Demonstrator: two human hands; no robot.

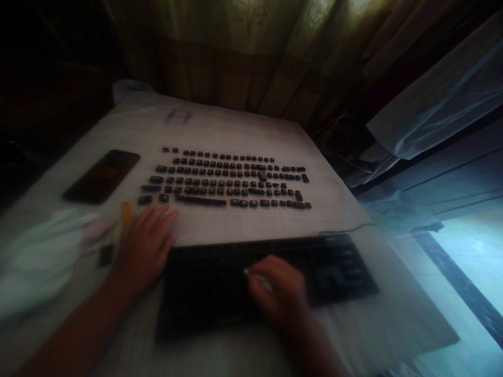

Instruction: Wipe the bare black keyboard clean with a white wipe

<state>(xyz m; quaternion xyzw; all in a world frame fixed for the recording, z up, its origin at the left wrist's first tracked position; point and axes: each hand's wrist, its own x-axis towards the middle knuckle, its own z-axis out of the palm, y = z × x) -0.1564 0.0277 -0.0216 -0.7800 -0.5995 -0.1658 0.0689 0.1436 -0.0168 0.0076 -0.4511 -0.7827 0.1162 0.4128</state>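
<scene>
A black keyboard base (204, 293) with its keycaps off lies on the cloth-covered table. Over its middle, my right hand (281, 290) is closed in a pinch on a small white-tipped thing (246, 272), too blurred to name exactly. My left hand (143, 246) rests on the cloth by the base's left end, fingers stretched out and holding nothing. Beyond both hands, the loose black keycaps (212, 183) are laid out in rows like a keyboard, with the long space bar (205, 201) in the nearest row.
A dark phone (102, 177) lies at the left. Nearer are a crumpled white cloth (43, 262), a yellow object (126, 211) and a small dark piece (105, 255). A cable (349, 230) runs from the base's far edge. Behind the table hangs a curtain (251, 57).
</scene>
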